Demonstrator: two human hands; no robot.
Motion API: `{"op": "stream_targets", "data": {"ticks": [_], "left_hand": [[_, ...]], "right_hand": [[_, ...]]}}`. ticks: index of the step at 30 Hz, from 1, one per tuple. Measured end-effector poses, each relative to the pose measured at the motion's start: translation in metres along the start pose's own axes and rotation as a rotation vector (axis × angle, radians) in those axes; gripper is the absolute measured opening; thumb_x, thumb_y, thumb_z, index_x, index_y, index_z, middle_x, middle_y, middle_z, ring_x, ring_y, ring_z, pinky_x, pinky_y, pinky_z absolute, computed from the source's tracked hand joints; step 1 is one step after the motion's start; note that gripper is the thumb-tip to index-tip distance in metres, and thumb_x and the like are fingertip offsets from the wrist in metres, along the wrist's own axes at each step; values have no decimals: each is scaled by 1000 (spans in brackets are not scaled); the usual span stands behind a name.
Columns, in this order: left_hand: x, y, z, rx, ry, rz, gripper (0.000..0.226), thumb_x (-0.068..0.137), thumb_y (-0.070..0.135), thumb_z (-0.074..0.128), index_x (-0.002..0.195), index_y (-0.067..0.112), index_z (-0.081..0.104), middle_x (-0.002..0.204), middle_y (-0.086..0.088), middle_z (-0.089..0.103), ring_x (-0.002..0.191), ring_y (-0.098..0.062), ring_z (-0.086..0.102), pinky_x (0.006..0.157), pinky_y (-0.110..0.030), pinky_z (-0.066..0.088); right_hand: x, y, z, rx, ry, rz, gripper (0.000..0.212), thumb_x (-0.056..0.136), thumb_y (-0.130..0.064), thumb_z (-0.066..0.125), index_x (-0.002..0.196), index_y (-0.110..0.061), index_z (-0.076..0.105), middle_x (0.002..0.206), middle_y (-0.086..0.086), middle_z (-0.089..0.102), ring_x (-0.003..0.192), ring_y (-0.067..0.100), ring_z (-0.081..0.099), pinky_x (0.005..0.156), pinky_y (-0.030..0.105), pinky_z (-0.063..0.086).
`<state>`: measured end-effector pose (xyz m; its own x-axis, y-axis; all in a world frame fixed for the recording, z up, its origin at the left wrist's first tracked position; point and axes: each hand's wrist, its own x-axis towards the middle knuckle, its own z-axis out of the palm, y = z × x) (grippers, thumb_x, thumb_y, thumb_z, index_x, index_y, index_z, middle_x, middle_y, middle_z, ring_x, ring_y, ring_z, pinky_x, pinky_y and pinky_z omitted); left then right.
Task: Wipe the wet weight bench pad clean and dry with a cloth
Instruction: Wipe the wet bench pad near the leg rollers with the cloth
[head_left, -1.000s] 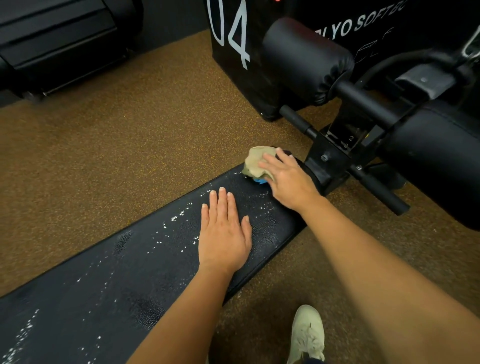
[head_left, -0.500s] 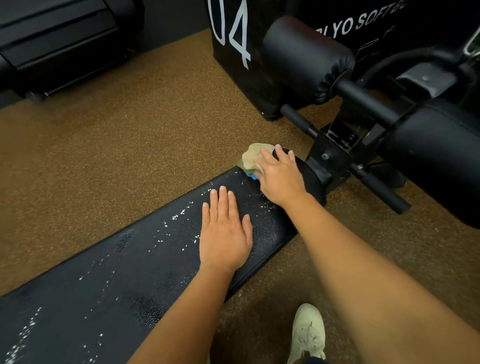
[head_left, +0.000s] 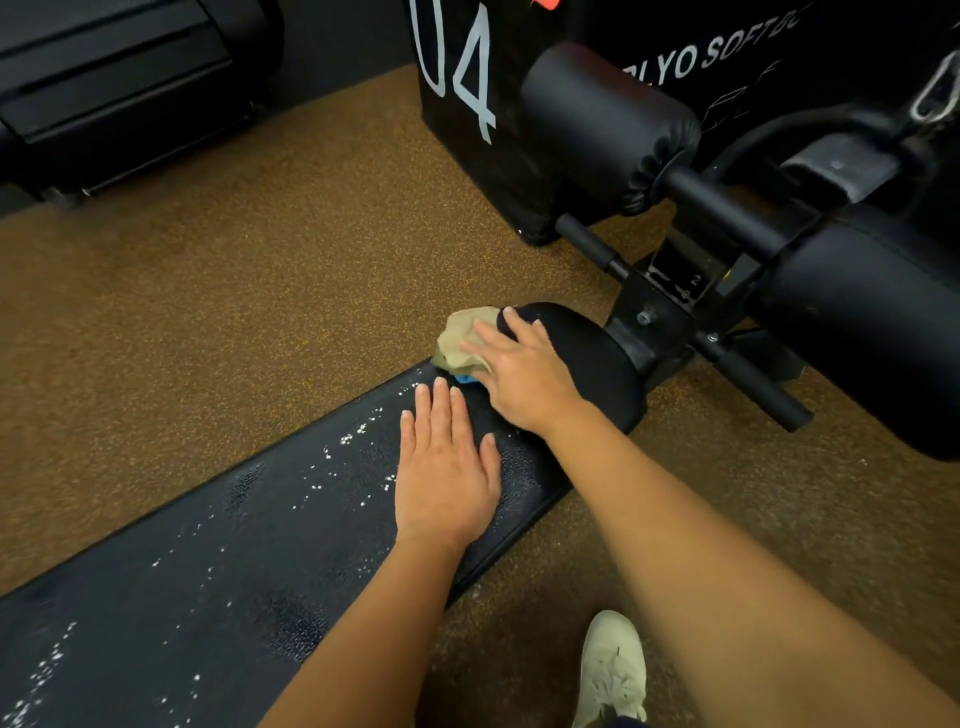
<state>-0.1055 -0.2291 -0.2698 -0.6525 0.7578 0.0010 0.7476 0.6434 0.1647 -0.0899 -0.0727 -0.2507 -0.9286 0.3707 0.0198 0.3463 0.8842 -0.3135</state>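
Looks barely begun, with right hand (head_left: 524, 379) pressing cloth (head_left: 460, 338) straight-fingered at far end of pad (head_left: 208, 571), left hand (head_left: 447, 467) flat and empty, droplets (head_left: 358, 428) elsewhere.

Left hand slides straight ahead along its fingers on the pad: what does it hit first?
Most likely the cloth, bunched under the right hand at the far end of the pad, just beyond the left hand. Only wet pad lies between.
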Motion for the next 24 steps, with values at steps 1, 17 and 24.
{"op": "stream_targets", "data": {"ticks": [1,17,24], "left_hand": [[0,0,0,0,-3,-3,68,97,44,12,150,2,16,159,-16,9,147,-30,0,119,-45,5],[0,1,-5,-9,-58,0,72,92,46,0,151,5,4,160,-12,-4,147,-26,-13,119,-41,-6],[-1,0,-4,-17,-50,-4,72,93,45,2,150,4,9,160,-13,1,147,-27,-8,119,-42,-3]], "right_hand": [[-6,3,1,15,0,-30,39,97,-28,47,135,-24,51,151,-3,36,144,31,15,115,51,8],[-21,30,-9,58,52,91,39,97,-28,47,136,-24,50,151,-6,35,145,25,13,119,43,7],[-50,26,-3,77,32,-100,38,92,-21,56,130,-19,57,147,0,43,142,30,24,117,48,15]]}}
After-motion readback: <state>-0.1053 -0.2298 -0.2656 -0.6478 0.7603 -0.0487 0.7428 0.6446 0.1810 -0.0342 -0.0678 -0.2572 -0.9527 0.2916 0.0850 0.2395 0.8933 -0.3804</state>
